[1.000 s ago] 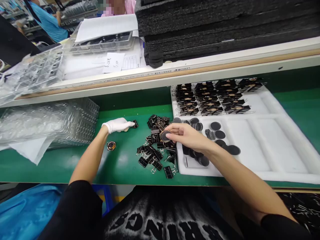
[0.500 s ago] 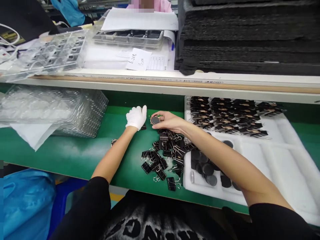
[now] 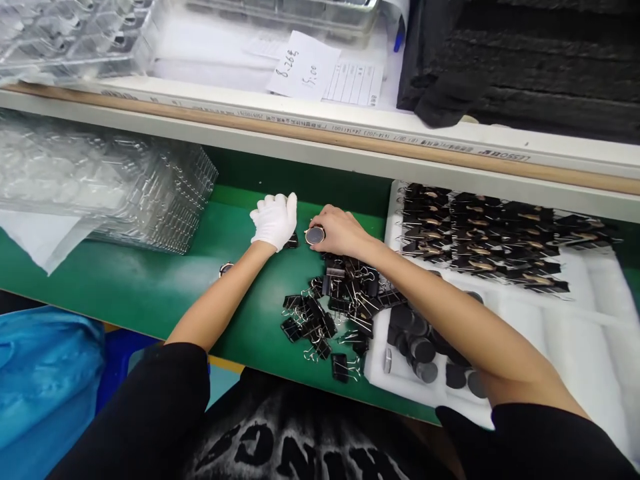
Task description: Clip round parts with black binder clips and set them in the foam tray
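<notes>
Two hands meet: gloved left hand [image 3: 274,220] pinches a binder clip [image 3: 291,241]; at three o'clock, right hand [image 3: 340,230] grips a small, light, rigid disc [image 3: 315,235] by its rim.

Bright, even overhead light is filling the scene, no hard shadows. Soft shadows are sitting just under the forearms on the green mat [image 3: 150,287]. A pale sheen is showing on the mat near the left forearm. Glare is sparkling off the clear plastic trays [image 3: 100,187] at left, washing out their detail. The white foam tray [image 3: 575,320] is running near overexposed at right. The black foam stack [image 3: 525,60] is swallowing light, texture barely reading. Wide-angle distortion is bending the shelf edge [image 3: 320,143] and stretching the corners. Centre is looking sharp; the binder clip pile [image 3: 335,307] is reading clearly. Far edges are going slightly soft.
</notes>
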{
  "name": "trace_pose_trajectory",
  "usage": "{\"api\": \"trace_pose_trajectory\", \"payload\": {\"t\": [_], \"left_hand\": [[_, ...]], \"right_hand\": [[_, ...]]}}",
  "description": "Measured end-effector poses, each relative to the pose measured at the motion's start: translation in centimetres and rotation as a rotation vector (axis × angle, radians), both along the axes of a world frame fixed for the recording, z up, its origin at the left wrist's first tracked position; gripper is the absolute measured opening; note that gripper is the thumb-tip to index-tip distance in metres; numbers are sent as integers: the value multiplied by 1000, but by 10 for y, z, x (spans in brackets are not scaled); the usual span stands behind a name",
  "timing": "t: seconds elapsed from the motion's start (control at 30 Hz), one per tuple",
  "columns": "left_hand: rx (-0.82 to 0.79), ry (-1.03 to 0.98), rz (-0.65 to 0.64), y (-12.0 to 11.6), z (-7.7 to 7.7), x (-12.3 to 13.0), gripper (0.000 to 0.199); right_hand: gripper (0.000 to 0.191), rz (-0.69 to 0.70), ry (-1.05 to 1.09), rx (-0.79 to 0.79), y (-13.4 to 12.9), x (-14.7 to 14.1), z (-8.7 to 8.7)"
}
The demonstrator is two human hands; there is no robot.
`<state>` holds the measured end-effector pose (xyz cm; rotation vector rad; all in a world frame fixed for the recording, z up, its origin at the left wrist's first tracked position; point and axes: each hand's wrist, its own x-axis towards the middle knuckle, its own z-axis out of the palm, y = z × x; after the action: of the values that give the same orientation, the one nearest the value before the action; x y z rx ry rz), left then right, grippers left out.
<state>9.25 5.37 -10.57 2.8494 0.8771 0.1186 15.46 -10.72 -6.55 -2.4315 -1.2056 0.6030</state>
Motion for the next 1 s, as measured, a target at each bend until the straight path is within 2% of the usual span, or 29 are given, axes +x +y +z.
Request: {"api": "trace_pose_trajectory", "payload": {"t": [0.27, 0.5, 0.7, 1.0], "left_hand": [[-16, 21, -18, 3, -4, -7, 56], [-32, 20, -57, 4, -4, -8, 50], [-40, 37, -96, 4, -4, -8, 50], [-86, 14, -62, 5, -5, -6, 51]], "right_hand": [[41, 113, -17, -51, 10, 4, -14], [40, 191, 11, 60, 17, 8, -29], [37, 208, 18, 105, 22, 8, -38], [39, 181, 53, 108, 24, 7, -37]]}}
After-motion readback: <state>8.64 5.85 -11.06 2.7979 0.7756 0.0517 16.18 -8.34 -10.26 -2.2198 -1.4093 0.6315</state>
